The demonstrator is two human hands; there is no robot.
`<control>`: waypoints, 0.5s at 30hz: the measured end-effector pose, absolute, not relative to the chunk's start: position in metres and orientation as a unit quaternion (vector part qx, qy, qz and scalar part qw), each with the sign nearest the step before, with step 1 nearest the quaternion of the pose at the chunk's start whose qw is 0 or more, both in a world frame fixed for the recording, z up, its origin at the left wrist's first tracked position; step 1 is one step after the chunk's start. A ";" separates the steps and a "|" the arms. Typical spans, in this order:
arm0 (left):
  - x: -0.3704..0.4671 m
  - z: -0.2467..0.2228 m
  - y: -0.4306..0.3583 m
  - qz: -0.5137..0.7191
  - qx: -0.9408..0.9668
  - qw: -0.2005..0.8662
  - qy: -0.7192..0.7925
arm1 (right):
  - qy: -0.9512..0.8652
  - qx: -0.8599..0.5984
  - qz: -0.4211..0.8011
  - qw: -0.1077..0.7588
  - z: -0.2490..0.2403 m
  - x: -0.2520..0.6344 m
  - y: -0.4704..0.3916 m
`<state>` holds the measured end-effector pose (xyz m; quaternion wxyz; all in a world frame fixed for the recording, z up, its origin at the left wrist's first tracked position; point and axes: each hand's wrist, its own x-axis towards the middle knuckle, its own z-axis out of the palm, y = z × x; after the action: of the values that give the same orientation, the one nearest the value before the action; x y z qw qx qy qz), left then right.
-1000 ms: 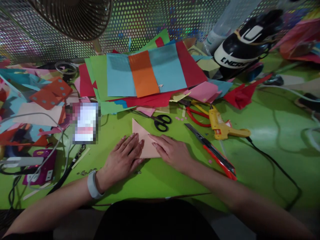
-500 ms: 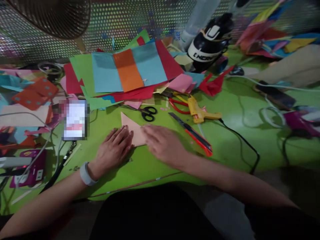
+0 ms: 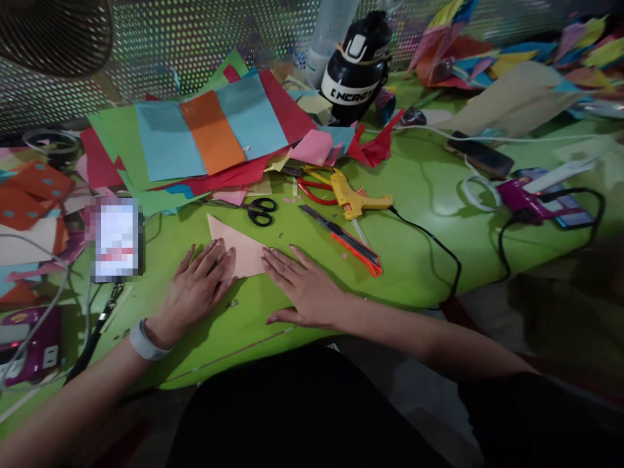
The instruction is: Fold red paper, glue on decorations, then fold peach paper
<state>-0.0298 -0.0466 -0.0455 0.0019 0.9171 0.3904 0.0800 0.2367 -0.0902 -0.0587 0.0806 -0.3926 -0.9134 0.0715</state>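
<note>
A folded piece of pale pink paper (image 3: 247, 255) lies flat on the green table, a pointed corner toward the upper left. My left hand (image 3: 197, 283) rests flat with fingers spread, its fingertips on the paper's left side. On the opposite side my right hand (image 3: 305, 286) lies flat, fingers stretched over the paper's right end and thumb held apart. Just beyond the paper are black-handled scissors (image 3: 262, 212). A red utility knife (image 3: 353, 249) with its blade out lies up and right of my right hand, beside a yellow glue gun (image 3: 351, 197).
Coloured paper sheets (image 3: 214, 133) are piled at the back, near a black bottle (image 3: 355, 71). A phone (image 3: 117, 240) with a lit screen lies left. Purple power strips (image 3: 529, 198) and cables are on both sides. A fan (image 3: 53, 32) stands at the back left.
The view has turned to the right, so everything appears shifted left. My right hand has slid toward the paper's right end, and its fingers and thumb are now spread. My left hand stays on the paper.
</note>
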 end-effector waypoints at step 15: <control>-0.047 -0.028 -0.049 0.218 0.833 0.152 0.485 | -0.823 -0.471 0.124 0.293 -0.054 0.250 -0.066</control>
<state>-0.0468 -0.0491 -0.0278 0.1521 0.8331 0.4849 0.2182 0.2501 -0.0664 -0.0537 0.2927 -0.4708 -0.8229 0.1243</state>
